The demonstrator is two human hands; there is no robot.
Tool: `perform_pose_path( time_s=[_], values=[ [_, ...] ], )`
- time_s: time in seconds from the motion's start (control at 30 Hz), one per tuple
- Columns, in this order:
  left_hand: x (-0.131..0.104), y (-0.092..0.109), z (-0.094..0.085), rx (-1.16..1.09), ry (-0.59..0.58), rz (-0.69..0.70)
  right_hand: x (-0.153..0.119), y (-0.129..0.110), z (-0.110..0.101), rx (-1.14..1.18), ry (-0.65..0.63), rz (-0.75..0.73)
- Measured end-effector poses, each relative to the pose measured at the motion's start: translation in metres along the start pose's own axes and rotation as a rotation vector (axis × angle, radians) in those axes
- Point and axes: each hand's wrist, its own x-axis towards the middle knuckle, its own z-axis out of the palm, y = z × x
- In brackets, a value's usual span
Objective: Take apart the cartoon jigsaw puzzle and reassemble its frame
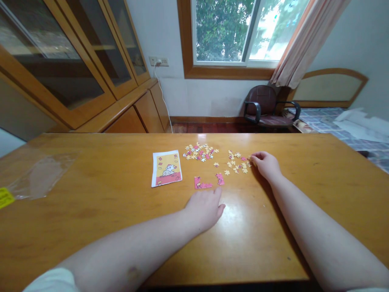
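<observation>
My left hand (203, 209) rests just below two joined sections of a pink jigsaw puzzle. Its index finger and thumb are apart and nothing shows in it. The longer section (203, 184) lies to the left, and a smaller section (220, 179) is by the index fingertip, with a gap between them. At the right edge of a loose group of yellow and pink puzzle pieces (236, 164), my right hand (265, 164) pinches a puzzle piece (249, 158), partly hidden by the fingers. Farther back lies a denser pile of pieces (199, 152).
A picture sheet (167, 168) with a white animal on yellow and pink lies left of the pieces. A clear plastic bag (42, 174) with a yellow label is at the table's far left. Behind the wooden table (121, 227) stand a cabinet (121, 109) and an armchair (267, 106).
</observation>
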Motion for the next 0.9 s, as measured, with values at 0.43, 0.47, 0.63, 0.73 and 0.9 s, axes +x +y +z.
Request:
perform_pose_path(
  time_s=[0.43, 0.47, 0.63, 0.73, 0.9],
  values=[
    [0.0, 0.001, 0.002, 0.025, 0.017, 0.005, -0.007, -0.011, 0.009, -0.426, -0.099, -0.432],
    [0.0, 0.001, 0.002, 0.027, 0.021, 0.006, -0.006, -0.011, 0.009, -0.434, -0.096, -0.435],
    [-0.001, 0.003, 0.001, 0.041, 0.016, 0.001, -0.006, -0.012, 0.008, -0.49, -0.076, -0.419],
    [-0.001, 0.003, 0.001, 0.047, 0.011, 0.002, -0.009, -0.016, 0.006, -0.504, -0.074, -0.394],
    [-0.002, 0.005, 0.003, 0.072, 0.005, -0.003, -0.01, -0.022, 0.001, -0.454, -0.067, -0.329]
  ],
)
